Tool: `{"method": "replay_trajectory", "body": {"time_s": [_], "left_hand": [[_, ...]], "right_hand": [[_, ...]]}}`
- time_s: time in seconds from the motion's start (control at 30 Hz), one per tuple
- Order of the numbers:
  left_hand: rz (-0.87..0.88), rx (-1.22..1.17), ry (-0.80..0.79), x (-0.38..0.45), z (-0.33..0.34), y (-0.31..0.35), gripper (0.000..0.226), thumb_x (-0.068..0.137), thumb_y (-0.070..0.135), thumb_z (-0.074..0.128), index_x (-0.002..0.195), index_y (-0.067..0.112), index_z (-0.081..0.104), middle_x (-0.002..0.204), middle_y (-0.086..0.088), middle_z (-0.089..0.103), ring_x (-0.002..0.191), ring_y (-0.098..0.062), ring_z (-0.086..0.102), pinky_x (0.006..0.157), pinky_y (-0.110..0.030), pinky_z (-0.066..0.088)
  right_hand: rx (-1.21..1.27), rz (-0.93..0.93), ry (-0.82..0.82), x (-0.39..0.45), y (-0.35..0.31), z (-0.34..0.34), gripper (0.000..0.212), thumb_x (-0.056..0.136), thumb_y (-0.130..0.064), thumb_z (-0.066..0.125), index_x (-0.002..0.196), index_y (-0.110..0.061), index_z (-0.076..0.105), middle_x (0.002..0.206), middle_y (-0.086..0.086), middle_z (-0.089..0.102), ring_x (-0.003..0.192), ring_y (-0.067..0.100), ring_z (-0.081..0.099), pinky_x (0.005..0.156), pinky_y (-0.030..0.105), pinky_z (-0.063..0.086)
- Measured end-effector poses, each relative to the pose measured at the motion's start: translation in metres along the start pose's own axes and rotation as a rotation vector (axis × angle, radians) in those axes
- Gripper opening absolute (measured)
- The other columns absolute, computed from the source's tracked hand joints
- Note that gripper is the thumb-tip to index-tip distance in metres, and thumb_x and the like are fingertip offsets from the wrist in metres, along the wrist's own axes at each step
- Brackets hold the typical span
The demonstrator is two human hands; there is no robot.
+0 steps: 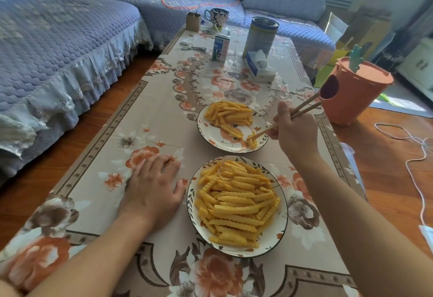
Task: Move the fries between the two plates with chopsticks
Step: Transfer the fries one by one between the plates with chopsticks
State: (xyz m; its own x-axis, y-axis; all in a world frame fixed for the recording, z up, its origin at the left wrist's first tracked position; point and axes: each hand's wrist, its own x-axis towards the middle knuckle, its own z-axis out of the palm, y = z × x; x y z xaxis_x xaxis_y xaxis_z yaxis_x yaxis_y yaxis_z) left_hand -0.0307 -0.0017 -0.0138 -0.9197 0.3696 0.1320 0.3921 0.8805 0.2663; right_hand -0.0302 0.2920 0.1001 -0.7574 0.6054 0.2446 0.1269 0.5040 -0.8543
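Fries, location: crinkle-cut fries are heaped high on the near plate (191, 199); a smaller pile (228, 114) lies on the far half of the far plate (206, 132), with a bare patch on its near side.
Fry in hand: one fry (252, 142) sits at the near-right edge of the far plate, at the tips of the chopsticks (264, 130). Whether it is lifted or resting on the plate cannot be told.
Handling, judged: each fry looks light and short, fairly stiff but liable to snap under a hard pinch. The ridged faces should give the sticks purchase; any grease would make them slide. Best hold is across the middle, sticks set in the grooves, moderate pressure.
Right hand: the right hand (296, 132) is curled round the chopsticks at mid-length, the tips brought together on or against the fry, the butt ends pointing up and right.
Left hand: the left hand (153, 185) lies flat on the tablecloth (150, 114), fingers straight and spread, holding nothing, thumb just beside the near plate's rim.
Risk, judged: the fry slipping from the tips over the gap between the plates.
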Motion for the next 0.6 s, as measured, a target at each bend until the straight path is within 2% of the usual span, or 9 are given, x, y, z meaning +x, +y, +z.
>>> {"method": "replay_trajectory", "body": {"time_s": [0.1, 0.2, 0.27, 0.4, 0.6], "left_hand": [[-0.005, 0.006, -0.007, -0.001, 0.000, 0.000, 0.049, 0.093, 0.051, 0.036, 0.135, 0.031, 0.053, 0.143, 0.003, 0.048, 0.140, -0.021, 0.035, 0.118, -0.046, 0.028], [-0.006, 0.004, -0.012, -0.001, -0.001, 0.001, 0.050, 0.092, 0.051, 0.035, 0.134, 0.031, 0.053, 0.144, 0.002, 0.048, 0.140, -0.022, 0.036, 0.118, -0.047, 0.028], [-0.007, 0.006, -0.017, 0.000, -0.001, 0.001, 0.050, 0.092, 0.051, 0.034, 0.135, 0.031, 0.052, 0.144, 0.002, 0.048, 0.140, -0.022, 0.035, 0.118, -0.046, 0.027], [-0.009, 0.010, -0.023, -0.001, -0.001, 0.001, 0.051, 0.093, 0.052, 0.033, 0.136, 0.032, 0.051, 0.146, 0.002, 0.046, 0.142, -0.022, 0.033, 0.120, -0.046, 0.025], [-0.008, 0.012, -0.022, -0.001, -0.001, 0.001, 0.050, 0.093, 0.052, 0.035, 0.135, 0.031, 0.052, 0.145, 0.002, 0.049, 0.140, -0.023, 0.036, 0.118, -0.046, 0.027]], "right_hand": [[0.176, 0.055, -0.012, -0.006, -0.005, -0.018, 0.042, 0.106, -0.035, 0.054, 0.081, -0.004, 0.069, 0.063, 0.012, 0.071, 0.056, 0.027, 0.073, 0.065, 0.048, 0.064], [0.309, 0.032, -0.061, -0.010, -0.022, -0.043, 0.039, 0.106, -0.029, 0.053, 0.083, -0.001, 0.068, 0.062, 0.011, 0.071, 0.056, 0.029, 0.072, 0.059, 0.039, 0.064], [0.299, -0.005, -0.141, -0.012, -0.033, -0.057, 0.038, 0.106, -0.027, 0.053, 0.083, -0.002, 0.068, 0.063, 0.010, 0.072, 0.059, 0.032, 0.073, 0.059, 0.038, 0.064], [0.125, -0.035, -0.322, -0.015, -0.040, -0.063, 0.042, 0.106, -0.030, 0.052, 0.087, 0.002, 0.069, 0.067, 0.016, 0.072, 0.063, 0.033, 0.074, 0.064, 0.043, 0.065], [0.106, 0.033, -0.348, -0.019, -0.029, -0.056, 0.044, 0.105, -0.032, 0.053, 0.087, 0.005, 0.067, 0.065, 0.018, 0.071, 0.061, 0.034, 0.073, 0.064, 0.047, 0.065]]}}
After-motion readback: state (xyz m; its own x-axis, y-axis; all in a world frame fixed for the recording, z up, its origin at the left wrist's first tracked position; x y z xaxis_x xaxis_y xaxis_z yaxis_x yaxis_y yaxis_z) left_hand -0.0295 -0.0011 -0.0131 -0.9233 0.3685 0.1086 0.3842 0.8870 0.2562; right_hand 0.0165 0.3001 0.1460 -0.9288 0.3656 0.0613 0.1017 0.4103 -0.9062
